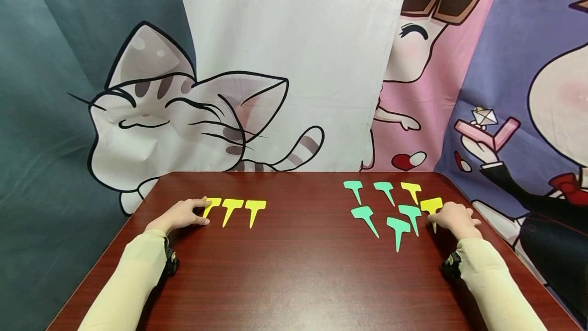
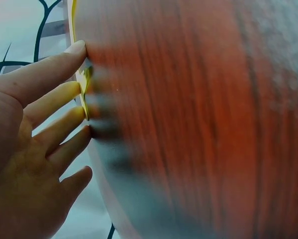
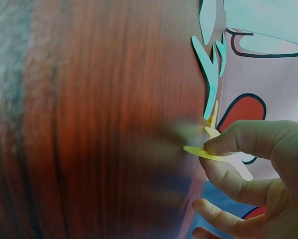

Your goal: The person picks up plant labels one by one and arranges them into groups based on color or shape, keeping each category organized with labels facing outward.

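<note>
My left hand (image 1: 180, 214) rests at the table's left, its fingers on the leftmost of three yellow T-shaped pieces (image 1: 214, 202). In the left wrist view the fingers of this hand (image 2: 39, 117) are spread and fairly straight, the tips at the yellow piece (image 2: 86, 97). On the right, my right hand (image 1: 456, 218) pinches another yellow T-shaped piece (image 1: 431, 204) between thumb and index finger. The right wrist view has that hand (image 3: 255, 172) holding the piece (image 3: 194, 151) by its stem, the other fingers loosely bent; whether it touches the table I cannot tell.
Two yellow pieces (image 1: 232, 204), (image 1: 255, 205) lie beside my left hand. Left of my right hand are several green T-shaped pieces (image 1: 398, 226) and a yellow one (image 1: 411, 188). A printed cloth (image 1: 294, 29) hangs behind the brown table (image 1: 298, 280).
</note>
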A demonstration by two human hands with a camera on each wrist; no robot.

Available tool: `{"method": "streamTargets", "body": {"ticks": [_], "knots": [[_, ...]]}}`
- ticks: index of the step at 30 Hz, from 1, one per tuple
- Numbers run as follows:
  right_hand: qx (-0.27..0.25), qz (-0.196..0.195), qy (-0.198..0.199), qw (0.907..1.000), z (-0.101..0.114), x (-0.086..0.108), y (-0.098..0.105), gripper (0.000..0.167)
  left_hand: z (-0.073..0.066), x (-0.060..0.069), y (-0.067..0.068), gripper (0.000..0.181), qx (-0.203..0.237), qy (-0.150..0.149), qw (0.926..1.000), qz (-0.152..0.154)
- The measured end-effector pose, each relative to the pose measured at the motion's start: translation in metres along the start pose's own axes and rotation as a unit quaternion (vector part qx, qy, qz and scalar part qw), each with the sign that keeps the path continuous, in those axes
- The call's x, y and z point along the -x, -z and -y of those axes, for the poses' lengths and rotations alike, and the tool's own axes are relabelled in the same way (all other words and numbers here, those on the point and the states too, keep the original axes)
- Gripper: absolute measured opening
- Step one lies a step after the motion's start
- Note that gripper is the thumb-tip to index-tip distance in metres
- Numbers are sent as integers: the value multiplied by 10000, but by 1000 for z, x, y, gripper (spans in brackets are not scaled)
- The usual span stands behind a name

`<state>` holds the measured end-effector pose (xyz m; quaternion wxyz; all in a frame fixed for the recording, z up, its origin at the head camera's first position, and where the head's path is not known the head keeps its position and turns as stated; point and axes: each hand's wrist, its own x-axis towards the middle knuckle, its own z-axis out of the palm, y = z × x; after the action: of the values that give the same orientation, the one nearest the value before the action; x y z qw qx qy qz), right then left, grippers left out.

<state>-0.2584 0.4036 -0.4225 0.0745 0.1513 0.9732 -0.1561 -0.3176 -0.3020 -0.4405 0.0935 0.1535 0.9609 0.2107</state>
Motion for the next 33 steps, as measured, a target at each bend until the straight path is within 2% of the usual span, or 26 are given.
{"method": "streamTargets", "body": {"ticks": [5, 11, 14, 23, 33], "knots": [[-18, -15, 11, 10000, -2, -1, -1, 58, -1, 1, 0, 69, -10, 1, 10000, 15], [-79, -2, 174, 9998, -4, -2, 1, 33, 0, 1, -1, 69, -3, 16, 10000, 21], [-121, -6, 324, 9994, -4, -1, 2, 27, 0, 1, 0, 70, 10, 15, 10000, 17], [-414, -21, 488, 9979, -2, 1, 3, 31, -1, 2, 1, 70, 23, 37, 10000, 33], [-374, -485, 946, 9936, 10, 3, -2, 26, -1, 1, 1, 71, 20, 34, 10000, 34]]}}
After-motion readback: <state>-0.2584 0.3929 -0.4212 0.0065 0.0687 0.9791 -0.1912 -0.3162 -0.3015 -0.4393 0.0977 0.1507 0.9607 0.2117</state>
